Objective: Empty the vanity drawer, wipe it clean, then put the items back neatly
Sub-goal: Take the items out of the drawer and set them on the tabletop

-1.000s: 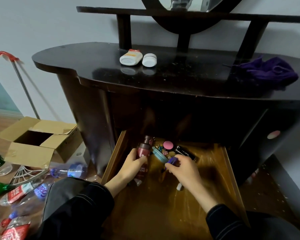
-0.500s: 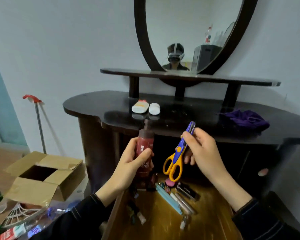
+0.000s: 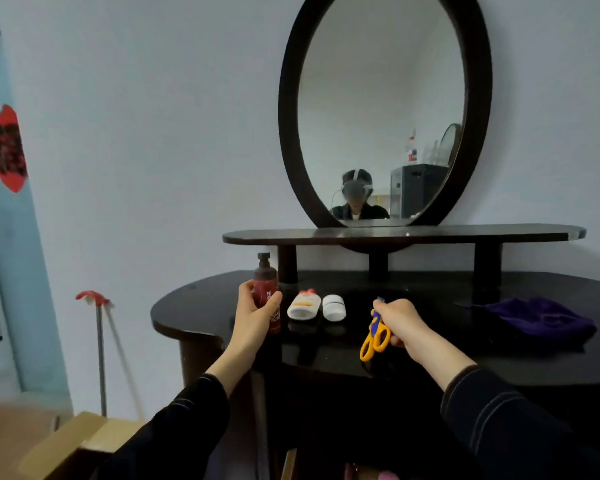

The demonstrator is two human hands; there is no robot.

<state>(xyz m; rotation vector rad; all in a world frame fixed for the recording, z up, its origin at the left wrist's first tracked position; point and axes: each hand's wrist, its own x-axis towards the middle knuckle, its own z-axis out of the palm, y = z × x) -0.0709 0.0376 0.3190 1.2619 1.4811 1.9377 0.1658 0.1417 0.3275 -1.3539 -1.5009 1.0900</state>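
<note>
Dark vanity surface (image 3: 194, 306) mid-frame. Left of centre, left hand (image 3: 252, 318), fingers wrapped round upright red bottle (image 3: 264, 284). Centre, white tube (image 3: 302, 308) and white jar (image 3: 334, 307). Right, right hand (image 3: 400, 322), fingers pinching scissors (image 3: 374, 341), handles down. Purple cloth (image 3: 541, 320) far right.

It was a room in a home: a dark vanity (image 3: 430, 344) with an oval mirror (image 3: 383, 112), toiletries, a cardboard box (image 3: 80, 441) on the left.
</note>
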